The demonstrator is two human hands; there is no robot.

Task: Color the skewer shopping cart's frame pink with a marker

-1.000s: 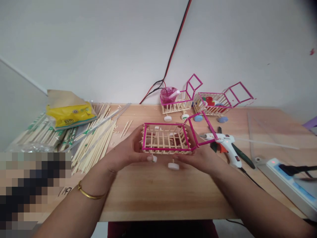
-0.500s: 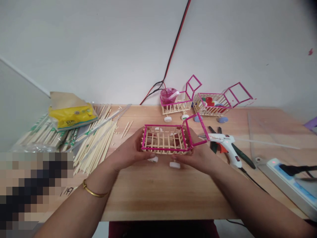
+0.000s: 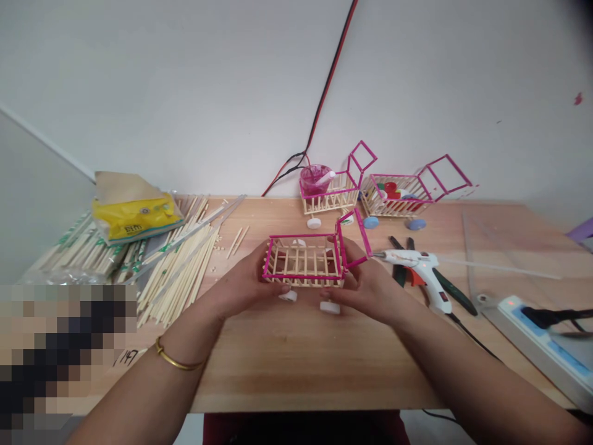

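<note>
Between my two hands is a small toy cart (image 3: 301,281) built of wooden sticks, with a magenta top frame, a magenta handle loop on its right and white round wheels below. My left hand (image 3: 252,275) grips its left end, thumb along the near lower side. Around the right end, under the handle, my right hand (image 3: 365,284) is closed, its thumb also at the near lower edge. The fingers behind the cart are partly hidden. Just right of my right hand lies a white hot glue gun (image 3: 424,266), its nozzle pointing left.
Two similar carts stand at the wall: one with a magenta-stained cup (image 3: 315,179), another (image 3: 398,207) with bottle caps inside. Loose sticks (image 3: 180,272) and a yellow packet (image 3: 134,216) lie left. Dark-handled pliers (image 3: 456,290) and a power strip (image 3: 542,340) are right.
The cart has turned slightly in my hands, its handle loop moving left and away from the glue gun's nozzle. Both hands keep their hold.
</note>
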